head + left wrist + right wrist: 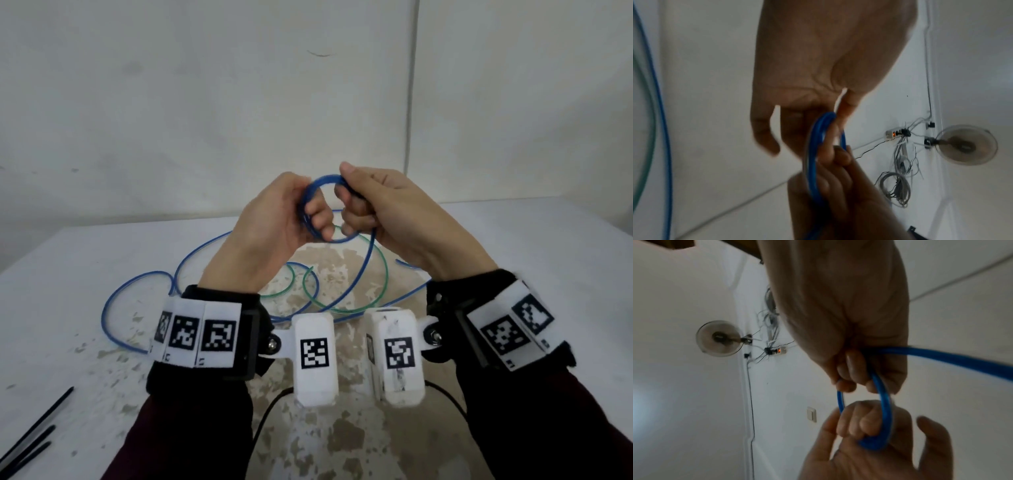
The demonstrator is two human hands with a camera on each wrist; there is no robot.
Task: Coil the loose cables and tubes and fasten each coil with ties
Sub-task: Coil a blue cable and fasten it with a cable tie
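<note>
Both hands are raised above the table, holding a small coil of blue tube (322, 179) between them. My left hand (310, 210) has its fingers curled through the coil's left side (885, 410), with the little finger apart. My right hand (349, 195) pinches the top right of the coil (813, 146) between thumb and curled fingers. From the right hand the rest of the blue tube (359, 274) drops to the table and lies there in wide loose loops (137, 279). A green tube (382, 274) lies uncoiled among those loops.
Black cable ties (34, 433) lie at the table's near left corner. The white table (513, 246) has a worn, flaking patch in the middle and ends at a white wall. The wrist views show a wall fan (966, 144) and a power strip (780, 351) with hanging wires.
</note>
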